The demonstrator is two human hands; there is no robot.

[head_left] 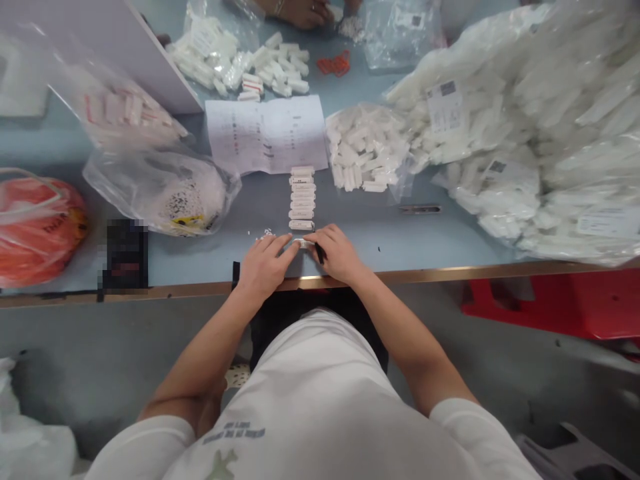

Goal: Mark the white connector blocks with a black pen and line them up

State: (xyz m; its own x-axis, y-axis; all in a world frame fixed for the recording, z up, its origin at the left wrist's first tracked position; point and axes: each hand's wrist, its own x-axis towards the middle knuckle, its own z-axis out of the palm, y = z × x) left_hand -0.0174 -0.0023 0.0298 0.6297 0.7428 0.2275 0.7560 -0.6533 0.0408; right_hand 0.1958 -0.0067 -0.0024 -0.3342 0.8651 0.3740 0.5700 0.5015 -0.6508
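My left hand [265, 263] and my right hand [336, 251] meet near the table's front edge, fingers pinched together on one small white plastic part [302, 243]. My right hand also has a thin black tool [319, 253] tucked under its fingers. Just beyond the hands, a straight column of several like white parts [302, 197] lies on the blue-grey table [440, 233]. A few tiny white bits [265, 234] lie beside my left fingertips.
A printed paper sheet [267, 133] lies behind the column. An open bag of white parts [367, 150] sits right of it, large filled bags [540, 120] further right. Clear bags [160, 183] and an orange bag [35, 227] lie left. Another person's hand [300, 10] works at the far edge.
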